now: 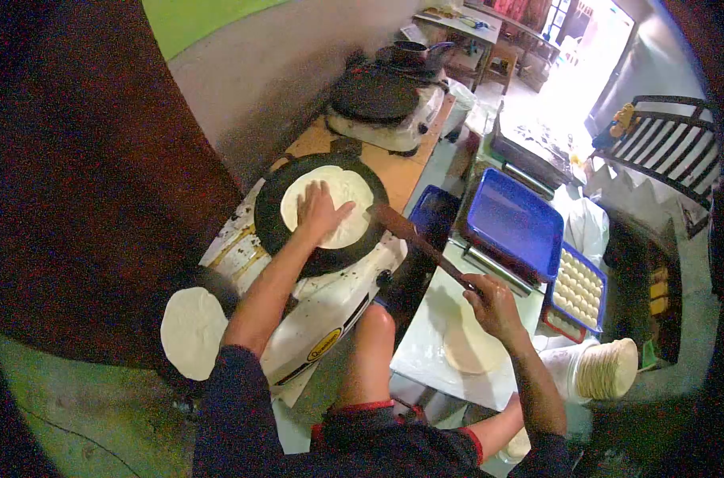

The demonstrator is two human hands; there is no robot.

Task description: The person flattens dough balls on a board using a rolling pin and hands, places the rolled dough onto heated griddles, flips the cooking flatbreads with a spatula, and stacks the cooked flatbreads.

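My left hand [320, 213] lies with fingers spread on a pale round flatbread [347, 185], which rests on a dark round griddle [272, 209] over a white stove [323, 327]. Wrapped round the handle of a brown spatula [410, 233] is my right hand [493, 304]. The spatula's blade reaches the right edge of the flatbread; whether it is under the dough I cannot tell. Below my right hand, a rolled-out dough round [472, 349] lies on a white board [425, 338].
Another flatbread [193, 333] sits on a dark pan at the left. Behind stands a second stove with a griddle [374, 94]. A blue tray [515, 219], a tray of dough balls [578, 288] and a stack of flatbreads [610, 370] are at the right.
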